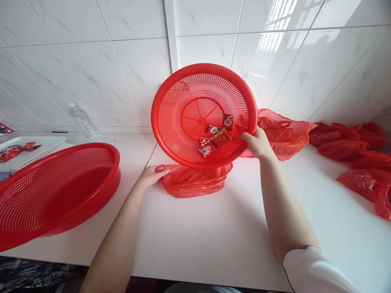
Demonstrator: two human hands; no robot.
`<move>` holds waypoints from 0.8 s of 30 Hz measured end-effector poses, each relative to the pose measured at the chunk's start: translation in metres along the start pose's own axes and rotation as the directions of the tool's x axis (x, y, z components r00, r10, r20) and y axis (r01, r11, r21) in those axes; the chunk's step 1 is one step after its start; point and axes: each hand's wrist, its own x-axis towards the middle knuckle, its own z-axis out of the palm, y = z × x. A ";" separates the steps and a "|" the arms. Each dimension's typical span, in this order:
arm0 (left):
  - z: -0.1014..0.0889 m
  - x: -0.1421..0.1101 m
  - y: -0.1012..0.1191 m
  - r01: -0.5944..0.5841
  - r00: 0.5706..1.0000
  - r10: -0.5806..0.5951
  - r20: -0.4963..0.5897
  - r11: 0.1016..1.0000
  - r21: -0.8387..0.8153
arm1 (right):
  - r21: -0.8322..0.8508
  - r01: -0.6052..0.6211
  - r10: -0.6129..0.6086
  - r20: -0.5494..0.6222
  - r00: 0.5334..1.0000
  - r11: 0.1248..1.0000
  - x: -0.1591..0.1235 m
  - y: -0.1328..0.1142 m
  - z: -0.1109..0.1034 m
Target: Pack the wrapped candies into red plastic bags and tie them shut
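Note:
My right hand (pixel 257 142) grips the right rim of a round red plastic colander (pixel 201 69), which is tilted up with its inside facing me. Several small wrapped packets (pixel 221 137), red and gold, lie low inside it. Below the colander's front rim is a thin red plastic bag (pixel 194 183) on the table. My left hand (pixel 152 176) pinches the bag's left edge. The bag's mouth is partly hidden under the colander, so I cannot tell what it contains.
On the left stands a second red colander (pixel 113 162). Behind it are a white tray (pixel 58 140) with red packets and a clear plastic bottle (pixel 84 120) by the tiled wall. Several filled-looking red bags (pixel 281 134) lie along the right side of the white table (pixel 214 244).

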 end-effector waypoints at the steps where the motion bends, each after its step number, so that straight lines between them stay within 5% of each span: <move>1: 0.002 0.004 -0.003 0.006 1.000 -0.006 0.009 0.998 -0.062 | -0.068 0.084 -0.085 -0.020 0.996 0.994 -0.001 -0.002 -0.001; 9: 0.013 0.017 -0.013 0.039 0.998 -0.047 -0.042 0.984 -0.174 | -0.240 0.384 -0.376 0.081 0.923 0.892 -0.011 -0.014 -0.003; 14: 0.013 0.016 -0.013 0.004 1.000 -0.006 -0.010 0.977 -0.214 | -0.254 0.406 -0.418 0.006 0.908 0.878 -0.010 -0.017 -0.002; 20: 0.019 0.013 -0.008 -0.147 0.989 0.133 -0.070 0.955 -0.259 | 0.004 0.293 -0.287 -0.184 0.940 0.956 -0.001 -0.012 0.003; 24: 0.026 0.016 -0.007 -0.224 0.975 0.214 -0.066 0.934 -0.280 | 0.318 0.026 0.004 -0.093 0.996 0.948 -0.003 -0.016 0.011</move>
